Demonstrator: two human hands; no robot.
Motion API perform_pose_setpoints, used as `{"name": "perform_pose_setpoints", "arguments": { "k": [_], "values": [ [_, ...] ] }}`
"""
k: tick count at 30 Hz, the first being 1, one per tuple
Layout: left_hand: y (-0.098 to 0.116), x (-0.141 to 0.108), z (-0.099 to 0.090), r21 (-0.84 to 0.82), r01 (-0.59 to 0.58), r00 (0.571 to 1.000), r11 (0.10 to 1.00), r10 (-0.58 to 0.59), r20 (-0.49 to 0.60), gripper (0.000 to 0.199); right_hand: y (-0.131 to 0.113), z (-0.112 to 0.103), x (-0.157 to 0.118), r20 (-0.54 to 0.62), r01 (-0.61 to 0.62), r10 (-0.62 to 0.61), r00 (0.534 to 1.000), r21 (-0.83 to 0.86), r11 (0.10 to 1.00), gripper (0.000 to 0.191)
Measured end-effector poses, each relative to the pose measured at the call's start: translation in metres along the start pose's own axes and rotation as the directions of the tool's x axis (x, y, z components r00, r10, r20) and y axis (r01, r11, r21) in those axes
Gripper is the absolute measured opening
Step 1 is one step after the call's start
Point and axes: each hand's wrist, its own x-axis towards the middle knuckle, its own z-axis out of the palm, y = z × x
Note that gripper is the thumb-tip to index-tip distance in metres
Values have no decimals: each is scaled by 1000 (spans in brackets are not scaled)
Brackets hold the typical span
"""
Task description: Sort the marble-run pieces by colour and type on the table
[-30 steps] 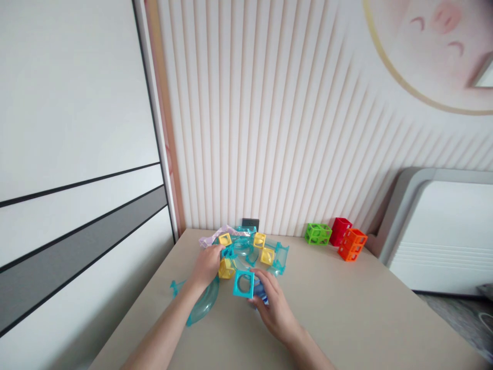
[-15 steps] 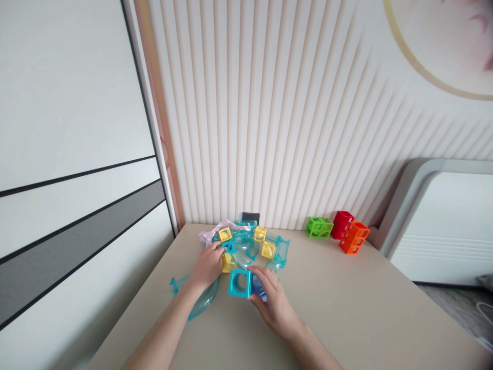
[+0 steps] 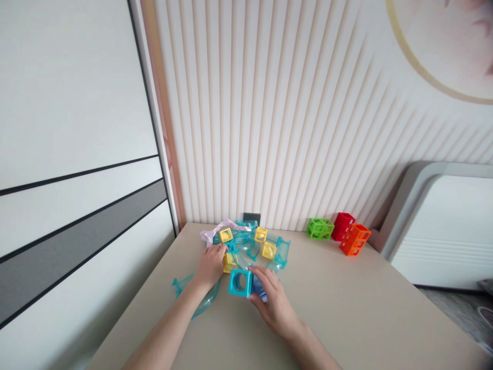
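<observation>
My right hand (image 3: 277, 306) is closed around joined plastic cube blocks above the front of the pile. The teal cube block (image 3: 240, 283), with a round opening facing me, is at the left end, and a blue block (image 3: 259, 289) shows beneath my fingers. My left hand (image 3: 212, 263) reaches into the left side of the pile, fingers curled down by a yellow cube block (image 3: 230, 262). What its fingertips grip is hidden. Clear teal track pieces (image 3: 243, 241) lie heaped behind both hands. Under my left forearm is a curved clear teal track piece (image 3: 207, 303).
More yellow cube blocks (image 3: 268, 250) and a pale purple track piece (image 3: 225, 225) belong to the pile. Green blocks (image 3: 320, 228), red blocks (image 3: 342, 226) and orange blocks (image 3: 355, 240) stand at the table's back right. A ribbed wall (image 3: 269, 128) rises behind, with a black socket (image 3: 251, 217).
My left fingers have curled further down at the pile, covering more of the teal piece there. My right hand keeps its hold on the blocks. The view has shifted slightly.
</observation>
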Motion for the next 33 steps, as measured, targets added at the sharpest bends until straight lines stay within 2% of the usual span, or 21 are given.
{"name": "perform_pose_setpoints", "arguments": {
  "k": [6, 16, 24, 33],
  "values": [
    [3, -1, -1, -8, 6, 1000, 1000, -6, -14, 21, -2, -1, 1, -3, 5, -5, 1000, -7, 1000, 46],
    [8, -2, -6, -45, -16, 999, 999, 14, -51, 30, -1, 0, 1, -11, 0, -1, 1000, -17, 1000, 47],
    [4, -1, -2, -118, -32, 994, 992, 19, -103, 24, 1, 0, -1, -24, 1, -1, 1000, -24, 1000, 46],
    [6, -3, -2, -209, -43, 993, 977, 19, -114, 12, 1, 1, 0, -30, 1, -1, 1000, -24, 1000, 45]
  ]
}}
